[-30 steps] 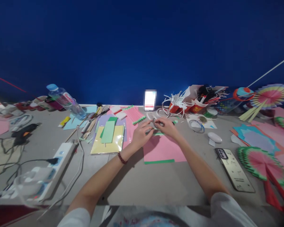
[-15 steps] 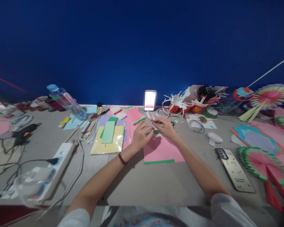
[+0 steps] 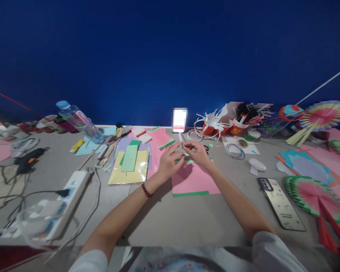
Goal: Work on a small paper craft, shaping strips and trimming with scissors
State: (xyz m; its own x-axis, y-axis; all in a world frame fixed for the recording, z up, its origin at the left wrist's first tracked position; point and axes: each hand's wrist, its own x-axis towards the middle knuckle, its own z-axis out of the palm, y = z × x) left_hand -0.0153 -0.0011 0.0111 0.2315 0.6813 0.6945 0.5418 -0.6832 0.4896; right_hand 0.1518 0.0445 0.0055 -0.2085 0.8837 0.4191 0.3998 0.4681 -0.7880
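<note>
My left hand (image 3: 170, 161) and my right hand (image 3: 197, 153) meet above the far end of a pink paper sheet (image 3: 192, 180) with a green edge. Between the fingertips is a small white strip (image 3: 182, 138) that sticks up and away from me; both hands pinch it. A thin green paper piece (image 3: 187, 160) lies just under the hands. A beaded bracelet sits on my left wrist. Beyond the hands lies a folded pink and green accordion strip (image 3: 162, 138).
A yellow and green paper stack (image 3: 129, 166) is left of the hands. A power strip (image 3: 69, 196) with cables, a glue gun (image 3: 28, 158) and a water bottle (image 3: 78, 121) are at the left. A phone (image 3: 280, 204), paper fans (image 3: 311, 194) and red cups (image 3: 229, 128) are at the right.
The hands have lifted slightly off the pink sheet and the white strip now points up and away from me. Nothing else has moved.
</note>
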